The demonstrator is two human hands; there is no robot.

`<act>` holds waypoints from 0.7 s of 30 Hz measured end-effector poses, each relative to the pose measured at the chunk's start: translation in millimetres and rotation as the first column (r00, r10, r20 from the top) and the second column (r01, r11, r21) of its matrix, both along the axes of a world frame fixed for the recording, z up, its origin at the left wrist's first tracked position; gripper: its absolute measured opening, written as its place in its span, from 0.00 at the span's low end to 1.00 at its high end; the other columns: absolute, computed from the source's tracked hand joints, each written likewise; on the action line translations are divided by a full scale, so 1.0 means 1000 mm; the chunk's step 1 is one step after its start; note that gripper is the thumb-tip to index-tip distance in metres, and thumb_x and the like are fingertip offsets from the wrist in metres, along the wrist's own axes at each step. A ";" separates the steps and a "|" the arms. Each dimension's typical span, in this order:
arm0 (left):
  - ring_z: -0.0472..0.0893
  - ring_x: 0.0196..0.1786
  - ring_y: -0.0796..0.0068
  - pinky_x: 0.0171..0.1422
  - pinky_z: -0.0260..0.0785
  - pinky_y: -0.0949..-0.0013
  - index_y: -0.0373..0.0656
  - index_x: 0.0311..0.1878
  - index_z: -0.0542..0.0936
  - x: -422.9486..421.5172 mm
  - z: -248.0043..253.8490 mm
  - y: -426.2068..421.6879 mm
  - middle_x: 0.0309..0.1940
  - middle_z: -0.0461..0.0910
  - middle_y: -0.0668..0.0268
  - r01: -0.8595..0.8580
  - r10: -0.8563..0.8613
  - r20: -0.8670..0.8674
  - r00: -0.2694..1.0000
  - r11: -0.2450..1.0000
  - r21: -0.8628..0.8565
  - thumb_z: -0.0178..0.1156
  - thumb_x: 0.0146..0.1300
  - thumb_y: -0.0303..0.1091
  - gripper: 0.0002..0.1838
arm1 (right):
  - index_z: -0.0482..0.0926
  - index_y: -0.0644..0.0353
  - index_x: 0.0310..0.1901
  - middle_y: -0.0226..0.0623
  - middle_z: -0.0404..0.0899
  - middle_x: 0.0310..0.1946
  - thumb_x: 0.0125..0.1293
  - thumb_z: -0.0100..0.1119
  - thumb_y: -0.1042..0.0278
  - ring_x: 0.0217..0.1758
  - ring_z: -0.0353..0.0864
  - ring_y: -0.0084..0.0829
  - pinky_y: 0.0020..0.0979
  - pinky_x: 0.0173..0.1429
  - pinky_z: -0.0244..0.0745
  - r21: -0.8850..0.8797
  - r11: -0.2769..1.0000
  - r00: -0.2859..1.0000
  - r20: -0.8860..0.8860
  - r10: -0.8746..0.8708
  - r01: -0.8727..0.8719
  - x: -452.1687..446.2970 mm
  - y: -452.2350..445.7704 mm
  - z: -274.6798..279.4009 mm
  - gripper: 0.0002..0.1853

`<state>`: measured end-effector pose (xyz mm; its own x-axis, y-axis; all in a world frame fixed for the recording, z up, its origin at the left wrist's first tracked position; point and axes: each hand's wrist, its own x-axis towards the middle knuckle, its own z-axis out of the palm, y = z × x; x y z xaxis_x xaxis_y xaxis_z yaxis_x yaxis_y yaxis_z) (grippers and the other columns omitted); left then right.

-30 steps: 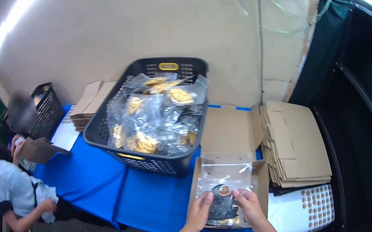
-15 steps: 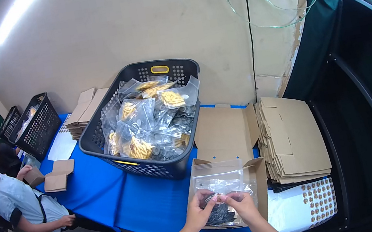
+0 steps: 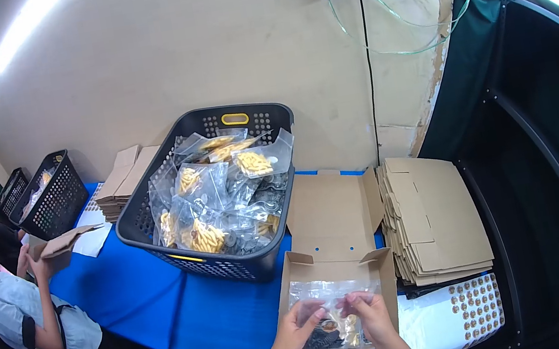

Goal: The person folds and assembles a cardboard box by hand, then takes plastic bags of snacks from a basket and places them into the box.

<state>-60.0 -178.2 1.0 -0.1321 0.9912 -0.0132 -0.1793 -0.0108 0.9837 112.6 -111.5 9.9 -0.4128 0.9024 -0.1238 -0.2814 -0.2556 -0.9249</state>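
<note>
An open cardboard box (image 3: 384, 283) lies in front of me, its lid folded back toward the wall. Inside it is a clear plastic bag (image 3: 332, 290) with dark and yellow pieces and a small round sticker (image 3: 329, 326). Over the bag, my left hand (image 3: 303, 323) has its fingers curled, thumb near the sticker; whether it grips anything is unclear. My right hand (image 3: 368, 313) is pinched at the bag's right part, and what lies between its fingertips is too small to make out.
A black basket (image 3: 263, 262) full of bags stands on the blue cloth (image 3: 208, 319). Flattened boxes (image 3: 441, 214) and a sticker sheet (image 3: 430, 323) are at right. At left, a co-worker (image 3: 37, 318) holds cardboard (image 3: 65, 243), near more baskets (image 3: 58, 200) and folded cardboard (image 3: 124, 174).
My hands have moved apart from their meeting over the sticker, and the bag's upper part now lies lower in the box. The co-worker has lifted a piece of cardboard.
</note>
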 end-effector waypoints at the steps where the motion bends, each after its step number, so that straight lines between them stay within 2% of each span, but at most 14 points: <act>1: 0.79 0.42 0.79 0.49 0.70 0.75 0.36 0.45 0.79 -0.002 0.002 0.000 0.36 0.83 0.64 -0.047 0.048 -0.018 0.999 0.997 0.054 0.55 0.70 0.37 0.13 | 0.82 0.67 0.44 0.41 0.83 0.40 0.70 0.54 0.61 0.36 0.80 0.26 0.28 0.45 0.75 0.037 0.992 0.992 0.048 0.117 -0.119 0.000 -0.001 0.002 0.15; 4: 0.80 0.43 0.78 0.52 0.69 0.73 0.35 0.41 0.81 -0.015 0.018 -0.003 0.39 0.83 0.62 -0.029 0.027 -0.027 0.999 0.998 -0.063 0.50 0.72 0.41 0.18 | 0.80 0.67 0.49 0.41 0.83 0.41 0.74 0.46 0.58 0.40 0.80 0.27 0.29 0.51 0.73 0.010 0.985 0.984 0.049 0.171 -0.172 -0.002 -0.005 0.010 0.20; 5: 0.79 0.46 0.76 0.53 0.70 0.71 0.34 0.46 0.78 -0.022 0.000 -0.001 0.42 0.82 0.60 0.029 -0.029 -0.030 0.999 1.000 -0.005 0.43 0.75 0.46 0.23 | 0.79 0.65 0.52 0.41 0.83 0.42 0.75 0.42 0.56 0.45 0.79 0.28 0.30 0.55 0.71 0.002 0.974 0.973 0.050 0.226 -0.226 0.000 -0.004 0.010 0.22; 6: 0.79 0.46 0.76 0.53 0.70 0.71 0.34 0.46 0.78 -0.023 0.000 -0.002 0.42 0.82 0.60 0.027 -0.027 -0.029 0.999 1.000 -0.004 0.43 0.75 0.46 0.23 | 0.79 0.65 0.52 0.41 0.83 0.42 0.75 0.42 0.56 0.45 0.79 0.28 0.30 0.55 0.71 0.002 0.974 0.972 0.051 0.228 -0.228 0.000 -0.004 0.010 0.22; 8: 0.79 0.47 0.74 0.56 0.69 0.69 0.32 0.46 0.77 -0.021 0.001 -0.001 0.43 0.81 0.58 -0.040 0.040 0.109 0.993 0.999 0.000 0.41 0.75 0.47 0.24 | 0.77 0.65 0.55 0.41 0.82 0.45 0.75 0.41 0.56 0.49 0.78 0.29 0.30 0.55 0.71 0.049 0.979 0.976 0.106 0.190 -0.196 0.002 -0.002 0.012 0.22; 9: 0.77 0.51 0.72 0.60 0.66 0.67 0.33 0.51 0.74 -0.019 0.003 0.002 0.48 0.78 0.56 -0.117 0.106 0.227 0.968 0.993 0.034 0.40 0.76 0.41 0.20 | 0.77 0.65 0.55 0.41 0.82 0.45 0.75 0.41 0.56 0.49 0.78 0.29 0.30 0.55 0.71 0.053 0.979 0.976 0.113 0.189 -0.195 0.002 -0.001 0.016 0.22; 10: 0.77 0.51 0.72 0.60 0.66 0.67 0.33 0.51 0.74 -0.018 0.006 0.003 0.48 0.78 0.56 -0.118 0.106 0.235 0.966 0.992 0.036 0.40 0.76 0.41 0.20 | 0.76 0.65 0.56 0.41 0.81 0.47 0.76 0.40 0.56 0.50 0.78 0.29 0.31 0.55 0.71 0.126 0.987 0.991 0.105 0.086 -0.099 0.001 -0.001 0.022 0.23; 12: 0.74 0.57 0.70 0.63 0.64 0.67 0.34 0.55 0.71 -0.017 0.018 0.004 0.55 0.74 0.55 -0.360 0.369 0.004 0.929 0.905 0.226 0.43 0.73 0.36 0.17 | 0.75 0.65 0.57 0.41 0.80 0.50 0.76 0.39 0.55 0.51 0.78 0.30 0.31 0.56 0.71 0.201 0.980 0.996 0.092 -0.015 -0.004 -0.002 -0.002 0.024 0.23; 14: 0.66 0.67 0.59 0.70 0.56 0.61 0.34 0.68 0.59 -0.017 0.017 0.000 0.64 0.65 0.50 0.017 0.044 -0.277 0.960 0.977 0.214 0.50 0.69 0.42 0.30 | 0.74 0.66 0.58 0.42 0.77 0.54 0.76 0.39 0.55 0.51 0.78 0.31 0.32 0.57 0.71 0.376 0.927 0.982 0.180 -0.055 -0.017 -0.006 -0.008 0.019 0.24; 15: 0.60 0.71 0.58 0.73 0.52 0.61 0.34 0.70 0.54 -0.008 0.025 -0.001 0.69 0.58 0.50 0.103 0.018 -0.401 0.916 0.955 0.278 0.51 0.68 0.45 0.35 | 0.72 0.66 0.60 0.45 0.74 0.56 0.75 0.41 0.54 0.53 0.77 0.36 0.35 0.60 0.70 0.433 0.898 0.975 0.220 -0.023 -0.076 -0.012 -0.015 0.020 0.24; 16: 0.54 0.75 0.56 0.75 0.48 0.60 0.35 0.73 0.49 0.004 0.033 -0.002 0.73 0.50 0.49 0.191 0.007 -0.519 0.855 0.925 0.328 0.53 0.67 0.48 0.40 | 0.71 0.65 0.62 0.49 0.72 0.57 0.72 0.45 0.53 0.57 0.73 0.43 0.39 0.62 0.67 0.675 0.721 0.929 0.349 -0.124 -0.157 -0.016 -0.017 0.023 0.25; 17: 0.43 0.78 0.59 0.77 0.42 0.61 0.37 0.75 0.42 0.012 0.028 -0.001 0.76 0.36 0.52 0.192 -0.078 -0.307 0.949 0.912 0.362 0.61 0.63 0.45 0.48 | 0.70 0.64 0.63 0.49 0.71 0.58 0.71 0.46 0.52 0.58 0.71 0.45 0.40 0.63 0.65 0.751 0.628 0.904 0.392 -0.173 -0.205 -0.021 -0.020 0.028 0.26; 18: 0.43 0.78 0.59 0.77 0.42 0.61 0.37 0.75 0.42 0.013 0.022 -0.001 0.76 0.36 0.52 0.195 -0.079 -0.309 0.948 0.910 0.366 0.61 0.63 0.45 0.48 | 0.70 0.62 0.63 0.50 0.70 0.58 0.70 0.47 0.51 0.59 0.69 0.48 0.41 0.64 0.63 0.807 0.530 0.875 0.429 -0.225 -0.259 -0.023 -0.022 0.032 0.28; 21: 0.46 0.77 0.66 0.77 0.42 0.63 0.38 0.75 0.40 0.017 0.023 -0.001 0.76 0.39 0.56 0.146 -0.199 0.121 0.972 0.925 0.350 0.70 0.55 0.29 0.54 | 0.73 0.63 0.61 0.48 0.70 0.56 0.67 0.49 0.50 0.58 0.69 0.46 0.39 0.60 0.65 0.875 0.413 0.880 0.384 -0.279 -0.251 -0.022 -0.011 0.032 0.28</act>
<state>-42.7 -179.7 24.3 0.0187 0.9478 0.3183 -0.3546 -0.2914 0.8885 90.3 -122.9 41.6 -0.5401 0.5952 0.5951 0.1893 0.7748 -0.6032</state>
